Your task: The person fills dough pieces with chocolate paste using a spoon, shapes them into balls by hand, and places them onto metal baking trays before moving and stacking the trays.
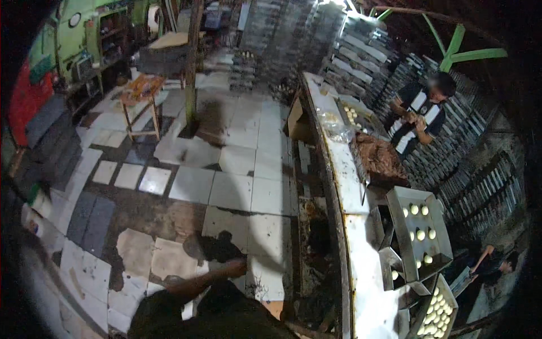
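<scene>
Left hand point(236, 268) over floor point(271, 231), I can't tell its fingers; tray point(424, 222) well off rightward, long side running away; right hand unseen.

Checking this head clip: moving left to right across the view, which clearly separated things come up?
Red thing → wooden table → post → left hand → brown heap → lowest tray.

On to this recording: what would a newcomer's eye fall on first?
Probably the pale balls in the tilted metal tray at right. Farther along the white table sits a big brown mound, with a co-worker beside it. The wearer's left hand, below centre, is dim and easily missed.
</scene>
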The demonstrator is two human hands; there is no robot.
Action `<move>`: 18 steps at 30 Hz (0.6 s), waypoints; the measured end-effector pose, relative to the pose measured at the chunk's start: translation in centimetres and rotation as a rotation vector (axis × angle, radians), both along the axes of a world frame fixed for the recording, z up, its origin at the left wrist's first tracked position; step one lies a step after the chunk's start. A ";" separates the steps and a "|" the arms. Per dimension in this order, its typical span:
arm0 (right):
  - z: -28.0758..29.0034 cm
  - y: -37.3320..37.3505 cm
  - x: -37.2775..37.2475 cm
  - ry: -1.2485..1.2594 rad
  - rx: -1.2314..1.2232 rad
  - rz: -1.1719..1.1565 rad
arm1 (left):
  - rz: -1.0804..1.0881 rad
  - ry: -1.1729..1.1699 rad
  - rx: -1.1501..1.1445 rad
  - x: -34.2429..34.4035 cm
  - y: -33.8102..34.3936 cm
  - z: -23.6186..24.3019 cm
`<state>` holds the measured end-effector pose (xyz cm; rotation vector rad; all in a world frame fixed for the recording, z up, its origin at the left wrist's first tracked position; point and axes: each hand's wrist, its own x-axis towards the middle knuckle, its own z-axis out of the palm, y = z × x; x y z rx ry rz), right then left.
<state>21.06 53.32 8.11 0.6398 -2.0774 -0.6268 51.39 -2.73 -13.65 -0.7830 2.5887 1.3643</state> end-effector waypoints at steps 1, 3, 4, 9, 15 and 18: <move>-2.9 3.6 -1.4 0.056 0.089 -0.183 | -0.318 0.326 -0.047 -4.7 -2.6 11.1; -2.6 1.8 -0.7 0.052 0.026 -0.114 | -0.558 0.869 -0.525 -11.3 -2.6 22.0; -2.2 1.4 0.3 0.043 -0.009 -0.100 | -0.930 0.688 -0.494 -13.3 -1.9 32.7; 0.0 -0.2 3.2 -0.014 -0.092 -0.070 | -1.618 0.615 -0.701 -19.6 11.6 49.8; 1.3 -2.2 3.4 -0.154 -0.164 0.002 | -1.727 0.684 -0.579 -19.2 16.4 47.6; 1.6 -1.7 3.5 -0.214 -0.213 0.020 | -1.777 0.692 -0.550 -19.7 19.7 47.1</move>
